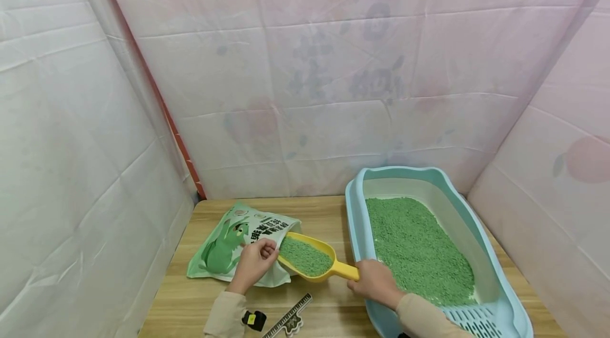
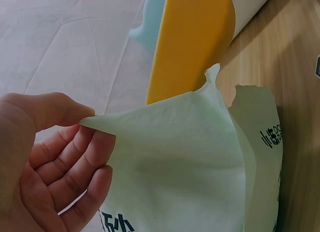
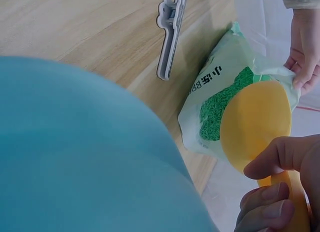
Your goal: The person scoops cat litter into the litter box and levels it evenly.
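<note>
My left hand pinches the edge of the opening of a pale green bag between thumb and fingers. The bag lies on the table with its mouth to the right; its lifted lip is stretched out in the left wrist view. My right hand grips the handle of a yellow scoop, whose front end is at the bag's mouth. Green granules fill the scoop. From the right wrist, the scoop's yellow bowl hides part of the bag, and green granules show inside the bag.
A light blue litter box holding green granules stands at the right, partly beneath my right forearm. A ruler-marked strip with a decorated end lies near the table's front. Beside my left sleeve is a small black device. Sheets hang around the wooden table.
</note>
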The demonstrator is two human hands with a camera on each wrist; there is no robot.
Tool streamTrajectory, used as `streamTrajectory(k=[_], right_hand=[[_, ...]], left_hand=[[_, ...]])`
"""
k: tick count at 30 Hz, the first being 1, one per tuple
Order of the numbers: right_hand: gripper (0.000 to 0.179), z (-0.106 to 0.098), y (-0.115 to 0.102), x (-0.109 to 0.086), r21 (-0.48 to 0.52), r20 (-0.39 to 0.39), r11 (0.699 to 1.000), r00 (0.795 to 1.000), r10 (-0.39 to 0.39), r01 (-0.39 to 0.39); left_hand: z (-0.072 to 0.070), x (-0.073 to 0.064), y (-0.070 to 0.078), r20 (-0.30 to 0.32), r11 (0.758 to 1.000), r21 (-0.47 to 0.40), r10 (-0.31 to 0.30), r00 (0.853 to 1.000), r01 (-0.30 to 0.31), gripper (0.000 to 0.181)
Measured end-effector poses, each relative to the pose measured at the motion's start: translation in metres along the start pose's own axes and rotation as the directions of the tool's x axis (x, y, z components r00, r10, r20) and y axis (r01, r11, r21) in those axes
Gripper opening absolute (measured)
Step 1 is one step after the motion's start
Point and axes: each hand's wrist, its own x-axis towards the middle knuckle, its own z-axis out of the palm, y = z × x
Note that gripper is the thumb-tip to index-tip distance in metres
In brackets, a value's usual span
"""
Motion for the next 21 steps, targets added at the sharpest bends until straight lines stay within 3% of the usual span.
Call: streamTrajectory(k=[21], right_hand=[[0.023, -0.012, 0.020, -0.013, 0.044, 0.010, 0.998, 0.999, 0.049, -0.049]], left_hand=[[0.000, 0.000, -0.001, -0.013, 1.000, 0.010, 0.029, 1.000, -0.029, 0.006]])
